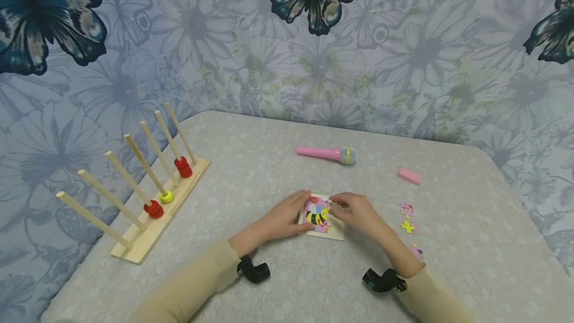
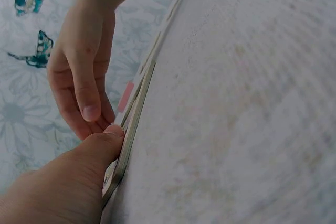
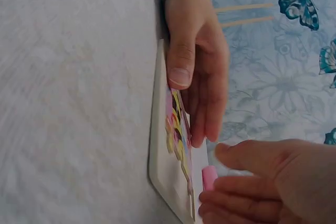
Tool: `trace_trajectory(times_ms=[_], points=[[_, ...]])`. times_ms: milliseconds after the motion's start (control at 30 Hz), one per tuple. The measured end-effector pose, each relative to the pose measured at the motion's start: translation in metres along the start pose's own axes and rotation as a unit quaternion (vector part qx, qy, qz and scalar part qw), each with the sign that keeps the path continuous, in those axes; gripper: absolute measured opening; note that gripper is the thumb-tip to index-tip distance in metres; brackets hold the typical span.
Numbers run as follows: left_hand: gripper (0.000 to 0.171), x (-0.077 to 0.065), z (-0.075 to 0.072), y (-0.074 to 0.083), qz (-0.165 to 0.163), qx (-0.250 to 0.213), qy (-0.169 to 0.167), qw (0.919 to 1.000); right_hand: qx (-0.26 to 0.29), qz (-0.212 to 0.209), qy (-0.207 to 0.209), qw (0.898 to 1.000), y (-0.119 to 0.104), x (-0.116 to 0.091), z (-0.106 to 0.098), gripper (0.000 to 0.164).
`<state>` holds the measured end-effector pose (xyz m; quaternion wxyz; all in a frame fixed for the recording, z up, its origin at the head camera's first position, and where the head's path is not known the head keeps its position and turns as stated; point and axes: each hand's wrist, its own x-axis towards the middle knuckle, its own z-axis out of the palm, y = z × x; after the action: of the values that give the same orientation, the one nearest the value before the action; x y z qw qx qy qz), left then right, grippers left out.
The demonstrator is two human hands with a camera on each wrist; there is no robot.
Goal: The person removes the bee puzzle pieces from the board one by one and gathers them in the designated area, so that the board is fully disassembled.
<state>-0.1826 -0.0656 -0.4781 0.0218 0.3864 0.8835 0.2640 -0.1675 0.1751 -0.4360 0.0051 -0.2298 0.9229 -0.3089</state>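
Note:
A small wooden puzzle board (image 1: pixel 334 234) lies flat, with pieces forming a bee picture (image 1: pixel 316 215) fitted over its left part. The left hand (image 1: pixel 287 214) rests along its left side, its fingers straight toward the far corner. Its thumb (image 3: pixel 180 76) presses on the near part of the board. The right hand (image 1: pixel 358 212) hovers at the board's right side, fingers slightly bent. In the right wrist view its thumb (image 3: pixel 252 157) and fingers stand apart, with no piece showing between them. Three loose puzzle pieces (image 1: pixel 408 227) lie in a column farther right.
Beyond the hands lies a pink toy microphone (image 1: pixel 320 153) with a grey head. A pink block (image 1: pixel 409 176) sits at the right. On the left stands a wooden peg rack (image 1: pixel 134 253) bearing red beads (image 1: pixel 154 209) and a yellow bead (image 1: pixel 166 197). A patterned wall borders the table.

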Motion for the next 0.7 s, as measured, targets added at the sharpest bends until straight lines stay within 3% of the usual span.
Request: trace_trajectory(times_ms=[167, 500, 700], points=[[0.085, 0.001, 0.000, 0.000, 0.004, -0.003, 0.004, 1.0000, -0.052, 0.015, -0.004, 0.999, -0.003, 0.008, 0.011, 0.031], [0.087, 0.000, -0.001, 0.002, -0.010, -0.020, -0.001, 0.9998, -0.009, 0.043, 0.037, 0.998, 0.000, 0.015, 0.020, 0.034], [0.087, 0.000, 0.000, 0.002, -0.006, -0.014, 0.000, 0.9999, -0.017, 0.051, 0.049, 0.997, 0.000, 0.019, 0.023, 0.038]])
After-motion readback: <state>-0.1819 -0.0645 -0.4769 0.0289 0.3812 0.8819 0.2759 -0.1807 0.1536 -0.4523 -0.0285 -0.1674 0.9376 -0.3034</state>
